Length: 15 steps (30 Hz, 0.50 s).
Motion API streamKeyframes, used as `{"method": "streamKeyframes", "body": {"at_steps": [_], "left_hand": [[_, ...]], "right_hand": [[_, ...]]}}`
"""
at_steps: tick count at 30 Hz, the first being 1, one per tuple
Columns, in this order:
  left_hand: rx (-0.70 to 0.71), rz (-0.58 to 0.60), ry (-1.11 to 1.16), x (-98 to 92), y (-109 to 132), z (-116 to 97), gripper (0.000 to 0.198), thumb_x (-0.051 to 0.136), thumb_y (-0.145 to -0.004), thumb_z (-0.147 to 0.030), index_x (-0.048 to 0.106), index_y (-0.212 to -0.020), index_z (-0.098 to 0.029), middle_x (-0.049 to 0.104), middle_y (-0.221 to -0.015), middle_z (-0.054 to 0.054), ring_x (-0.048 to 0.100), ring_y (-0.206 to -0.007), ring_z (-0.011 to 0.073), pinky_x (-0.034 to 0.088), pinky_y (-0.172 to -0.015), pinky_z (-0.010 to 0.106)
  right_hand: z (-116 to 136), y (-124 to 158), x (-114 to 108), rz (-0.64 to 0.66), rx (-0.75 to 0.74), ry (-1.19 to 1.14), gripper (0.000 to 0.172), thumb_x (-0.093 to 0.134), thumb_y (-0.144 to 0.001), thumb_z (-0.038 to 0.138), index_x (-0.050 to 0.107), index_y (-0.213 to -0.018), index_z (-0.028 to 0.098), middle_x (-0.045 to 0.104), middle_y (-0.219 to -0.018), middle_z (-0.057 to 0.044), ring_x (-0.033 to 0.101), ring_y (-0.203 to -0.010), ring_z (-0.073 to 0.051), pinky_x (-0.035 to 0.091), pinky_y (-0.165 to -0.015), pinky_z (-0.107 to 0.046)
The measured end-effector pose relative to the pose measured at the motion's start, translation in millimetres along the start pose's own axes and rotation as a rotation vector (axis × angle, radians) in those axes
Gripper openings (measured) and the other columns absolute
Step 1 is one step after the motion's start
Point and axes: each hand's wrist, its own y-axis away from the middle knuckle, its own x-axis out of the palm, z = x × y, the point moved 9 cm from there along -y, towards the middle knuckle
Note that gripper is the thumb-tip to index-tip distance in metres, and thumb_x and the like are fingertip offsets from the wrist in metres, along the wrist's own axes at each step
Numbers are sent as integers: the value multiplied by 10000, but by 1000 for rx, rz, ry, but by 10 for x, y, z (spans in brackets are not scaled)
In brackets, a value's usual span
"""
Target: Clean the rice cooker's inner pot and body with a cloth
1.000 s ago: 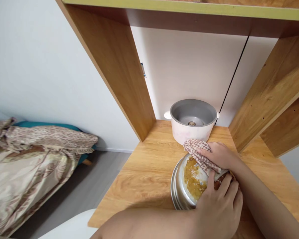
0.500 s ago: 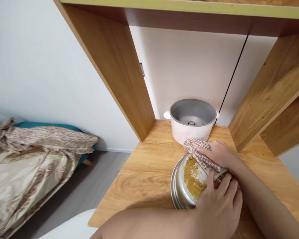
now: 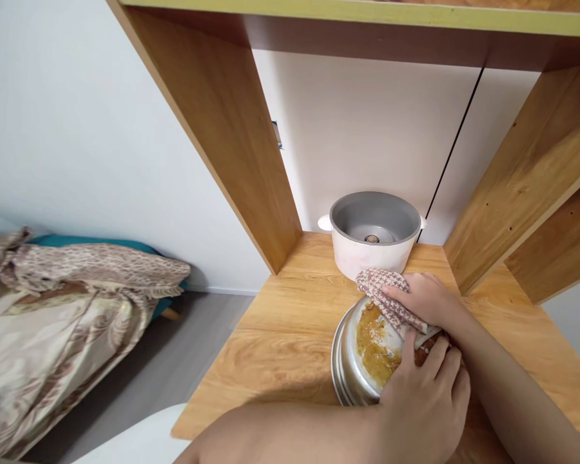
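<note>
A metal pot (image 3: 352, 368) lies upside down on the wooden desk, its upturned base stained yellow-brown and scratched. My right hand (image 3: 423, 298) is closed on a folded brown-and-white patterned cloth (image 3: 384, 293), pressing it against the far side of the base. My left hand (image 3: 428, 390) grips the near right side of the pot, fingers bent over its base; the index fingertip touches the cloth's lower edge. Part of the pot is hidden under both hands. Just behind the cloth stands a white rice cooker body (image 3: 374, 254), lidless, with a grey inside.
The wooden desk (image 3: 265, 335) has upright panels (image 3: 222, 129) at left and right, with a shelf (image 3: 367, 38) overhead. A bed with patterned covers (image 3: 77, 322) stands at left on the grey floor. A white rounded surface (image 3: 140, 438) sits at the desk's front left.
</note>
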Motion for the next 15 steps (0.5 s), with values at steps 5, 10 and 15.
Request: {"method": "streamKeyframes", "body": {"at_steps": [5,10,15], "left_hand": [[-11,-15,-15,-8,-8,4,257,475,-1045,-260,715,-1101,-187,701,-1174,52,571,-1167,241,279,-1119,524],[-24,-18,1,1,-13,6,252,472,-1045,-258,714,-1051,-192,699,-1166,53,558,-1207,245,268,-1136,524],[-22,-9,-17,10,-8,-2,255,469,-1044,-260,714,-1060,-192,700,-1158,60,568,-1185,250,302,-1100,524]], "right_hand": [[9,-15,50,36,-57,-92,475,461,-996,625,732,-924,242,786,-946,-67,694,-917,-250,406,-756,-308],[-14,-22,8,-13,-19,-7,514,463,-983,650,731,-875,225,782,-914,-92,692,-903,-269,399,-751,-322],[45,-4,28,57,-61,-114,447,467,-998,588,735,-1001,230,789,-1007,-72,693,-946,-252,418,-766,-303]]}}
